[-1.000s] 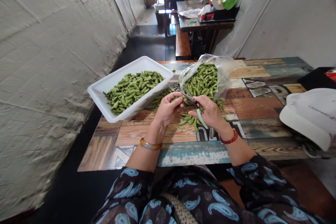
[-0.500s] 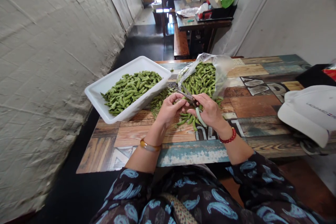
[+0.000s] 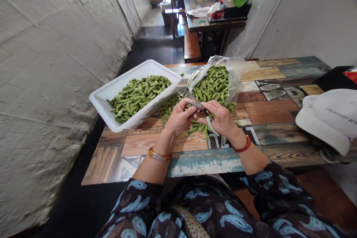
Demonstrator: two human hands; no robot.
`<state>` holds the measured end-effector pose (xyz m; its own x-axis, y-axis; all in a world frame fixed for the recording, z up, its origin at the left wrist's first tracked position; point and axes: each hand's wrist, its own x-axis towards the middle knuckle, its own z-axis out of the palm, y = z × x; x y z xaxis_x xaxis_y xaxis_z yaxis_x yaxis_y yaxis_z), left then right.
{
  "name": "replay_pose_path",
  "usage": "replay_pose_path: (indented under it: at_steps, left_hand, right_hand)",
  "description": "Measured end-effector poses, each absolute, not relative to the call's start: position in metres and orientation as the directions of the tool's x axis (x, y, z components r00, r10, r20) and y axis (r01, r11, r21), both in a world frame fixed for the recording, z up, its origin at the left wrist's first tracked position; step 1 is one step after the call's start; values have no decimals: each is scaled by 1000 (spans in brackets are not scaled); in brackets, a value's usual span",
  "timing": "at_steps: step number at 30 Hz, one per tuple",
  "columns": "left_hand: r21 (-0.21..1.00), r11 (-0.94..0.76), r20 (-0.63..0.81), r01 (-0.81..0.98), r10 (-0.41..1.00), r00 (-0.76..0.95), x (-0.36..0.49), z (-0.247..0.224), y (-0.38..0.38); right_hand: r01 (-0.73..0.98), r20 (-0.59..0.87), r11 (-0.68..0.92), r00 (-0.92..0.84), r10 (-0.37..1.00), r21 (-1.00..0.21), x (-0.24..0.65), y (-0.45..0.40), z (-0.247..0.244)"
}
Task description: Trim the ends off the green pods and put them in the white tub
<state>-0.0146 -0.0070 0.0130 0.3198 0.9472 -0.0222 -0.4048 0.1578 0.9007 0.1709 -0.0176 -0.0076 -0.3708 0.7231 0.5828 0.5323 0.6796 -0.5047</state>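
My right hand (image 3: 221, 119) is wrapped round a pair of scissors (image 3: 213, 126) with pale green handles. Their metal blades point left, across the fingertips of my left hand (image 3: 181, 115). That hand is closed in a pinch on an edamame pod, mostly hidden by the fingers and blades. Under both hands, several loose edamame pods (image 3: 206, 132) lie on the table. Just beyond is a clear plastic bag (image 3: 234, 78) full of pods (image 3: 213, 85). To the left, a white plastic tub (image 3: 104, 109) holds a heap of edamame (image 3: 139, 95).
Small green trimmings (image 3: 167, 108) are piled between tub and bag on the patchwork-patterned table (image 3: 156, 143). A white cap (image 3: 329, 119) sits at the right end. Farther off stand a bench (image 3: 191, 44) and another table (image 3: 200, 26). A rough wall (image 3: 55, 63) runs along the left.
The scissor blades have shifted slightly and now lie closer over my left fingertips, looking closed together. Both hands stay in nearly the same place; tub and bag are unmoved.
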Motion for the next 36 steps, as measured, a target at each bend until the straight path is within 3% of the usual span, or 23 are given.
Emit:
replay_pose_path:
  at_steps: [14,23,26,29,32,36]
  left_hand:
    - [938,103,3,-330,952,307,-17,12,-5]
    - [902,208,-103,-378,955,280,-20,11,1]
    - [957,174,-97,-231,945,312,-13,4,1]
    - [998,-47,30,44,946,324,-1,-5,3]
    - [916,-299,185,266,906,381,11,-13,9]
    - [772,-401,199,493,889,412,26,-19,13]
  right_hand:
    - [581,537,640,-371,758,-502,172,-19,-6]
    - [647,565,425,10,825,-633,198,0,-4]
    - [629,570,433,21,821,-646,199,1,-5]
    - [626,572,468,-42,819,-623,194,-1,-5]
    - [632,570,490,-91,816,-600,191,-2,-4]
    - [634,564,478,-80,822,-607,191,-3,-2]
